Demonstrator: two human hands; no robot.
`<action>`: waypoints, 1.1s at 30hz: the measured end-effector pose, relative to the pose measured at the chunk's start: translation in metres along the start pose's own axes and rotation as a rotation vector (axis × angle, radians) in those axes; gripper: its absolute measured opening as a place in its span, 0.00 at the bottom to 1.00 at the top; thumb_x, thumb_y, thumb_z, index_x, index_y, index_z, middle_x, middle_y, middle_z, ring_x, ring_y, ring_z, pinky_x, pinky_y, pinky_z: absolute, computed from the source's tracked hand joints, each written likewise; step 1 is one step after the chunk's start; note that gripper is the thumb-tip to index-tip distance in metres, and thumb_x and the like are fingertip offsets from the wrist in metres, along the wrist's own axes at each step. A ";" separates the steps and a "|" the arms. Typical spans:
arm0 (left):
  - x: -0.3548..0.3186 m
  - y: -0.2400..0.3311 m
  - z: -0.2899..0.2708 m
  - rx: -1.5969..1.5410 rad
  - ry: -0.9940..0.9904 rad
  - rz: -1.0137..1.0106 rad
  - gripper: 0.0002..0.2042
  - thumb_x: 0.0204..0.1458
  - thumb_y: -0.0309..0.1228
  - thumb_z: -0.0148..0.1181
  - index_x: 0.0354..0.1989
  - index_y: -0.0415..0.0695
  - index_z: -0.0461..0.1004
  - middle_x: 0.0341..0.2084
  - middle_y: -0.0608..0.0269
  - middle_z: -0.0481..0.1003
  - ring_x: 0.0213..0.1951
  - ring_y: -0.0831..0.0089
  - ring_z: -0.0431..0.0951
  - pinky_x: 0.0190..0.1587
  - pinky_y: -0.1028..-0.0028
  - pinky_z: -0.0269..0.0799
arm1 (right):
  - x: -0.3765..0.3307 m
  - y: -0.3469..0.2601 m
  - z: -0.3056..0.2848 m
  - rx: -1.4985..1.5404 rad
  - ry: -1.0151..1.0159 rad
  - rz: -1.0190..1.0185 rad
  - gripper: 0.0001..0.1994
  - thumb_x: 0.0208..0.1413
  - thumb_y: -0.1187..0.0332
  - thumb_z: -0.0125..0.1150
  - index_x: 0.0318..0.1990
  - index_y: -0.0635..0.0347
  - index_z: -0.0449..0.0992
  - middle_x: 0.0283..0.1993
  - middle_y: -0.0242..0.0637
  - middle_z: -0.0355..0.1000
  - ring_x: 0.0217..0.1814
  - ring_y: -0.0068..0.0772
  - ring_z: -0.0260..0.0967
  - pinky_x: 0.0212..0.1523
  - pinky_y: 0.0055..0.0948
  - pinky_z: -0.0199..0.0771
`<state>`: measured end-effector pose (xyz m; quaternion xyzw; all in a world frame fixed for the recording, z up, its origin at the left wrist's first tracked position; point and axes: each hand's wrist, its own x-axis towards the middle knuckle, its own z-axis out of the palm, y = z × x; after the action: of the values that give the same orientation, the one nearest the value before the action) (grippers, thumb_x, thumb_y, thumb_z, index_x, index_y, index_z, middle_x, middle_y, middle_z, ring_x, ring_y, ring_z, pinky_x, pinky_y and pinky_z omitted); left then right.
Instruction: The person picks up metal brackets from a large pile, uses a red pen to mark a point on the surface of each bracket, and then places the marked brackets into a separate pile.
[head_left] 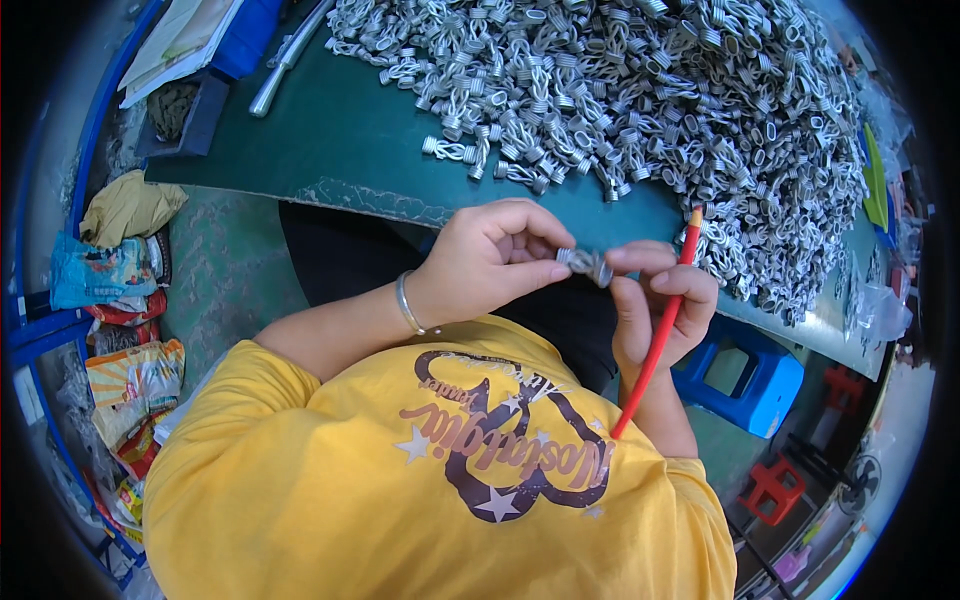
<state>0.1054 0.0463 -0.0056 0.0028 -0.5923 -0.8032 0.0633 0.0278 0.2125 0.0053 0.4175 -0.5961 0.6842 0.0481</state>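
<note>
A small grey metal fitting (584, 264), with a ribbed end and a twisted middle, is held between both hands in front of my chest. My left hand (494, 255) pinches its left end between thumb and fingers. On its other end are the thumb and forefinger of my right hand (660, 305). A red pencil (662, 335) rests slantwise in that same right hand, its tip pointing up and its other end by my shirt. Just beyond the hands, a large heap of similar metal fittings (640, 100) covers much of the green table, and a few stray pieces (450, 150) lie at its near edge.
The green table (330, 130) has a worn near edge. A knife-like metal tool (275, 88), a grey bin (190, 115) and papers (175, 45) lie at its left. Packaged bags (135, 375) crowd the left shelf. A blue stool (745, 380) and a red stool (772, 490) stand right.
</note>
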 end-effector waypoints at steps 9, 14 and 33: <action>-0.036 -0.003 -0.038 0.059 -0.131 -0.548 0.10 0.44 0.17 0.62 0.36 0.35 0.72 0.37 0.56 0.73 0.38 0.77 0.76 0.41 0.80 0.73 | 0.006 0.022 -0.012 -0.555 0.099 0.071 0.11 0.44 0.83 0.62 0.30 0.63 0.65 0.31 0.41 0.73 0.28 0.25 0.68 0.31 0.20 0.69; -0.038 -0.015 -0.035 0.413 -0.039 -0.462 0.17 0.46 0.20 0.59 0.47 0.33 0.70 0.44 0.51 0.72 0.46 0.67 0.75 0.48 0.73 0.72 | 0.017 0.034 -0.002 -0.757 0.006 0.045 0.14 0.36 0.80 0.67 0.30 0.62 0.67 0.28 0.40 0.69 0.29 0.41 0.67 0.32 0.31 0.69; 0.001 0.013 -0.003 0.139 0.042 -0.217 0.12 0.48 0.18 0.59 0.42 0.32 0.70 0.36 0.57 0.74 0.37 0.78 0.76 0.37 0.80 0.74 | -0.004 0.010 0.002 0.125 0.065 0.279 0.15 0.45 0.86 0.58 0.36 0.61 0.60 0.40 0.47 0.71 0.36 0.29 0.70 0.41 0.26 0.72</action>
<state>0.1055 0.0392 0.0058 0.0879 -0.6415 -0.7620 -0.0120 0.0257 0.2098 -0.0046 0.3104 -0.6025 0.7333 -0.0541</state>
